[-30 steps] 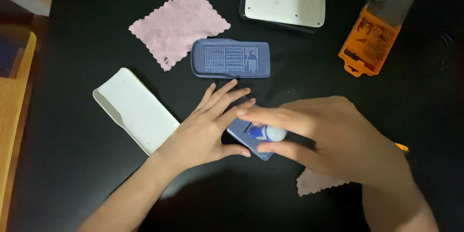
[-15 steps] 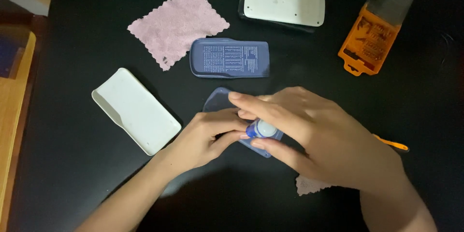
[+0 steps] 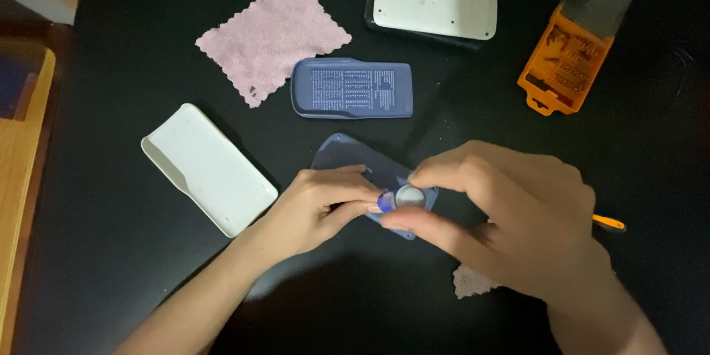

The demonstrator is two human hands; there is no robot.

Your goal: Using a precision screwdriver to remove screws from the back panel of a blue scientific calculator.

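right hand [image 3: 510,214] pinches a small round coin cell [image 3: 408,194] over the blue cover [image 3: 355,163] mid-worktop, left hand [image 3: 322,203] fingers pressing it steady; seating it looks next, needing careful alignment.

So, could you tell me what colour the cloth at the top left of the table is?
The cloth is pale pink with zigzag edges, seen in the head view.

Dim overhead light, soft shadows under arms, sharp focus, slight grain.
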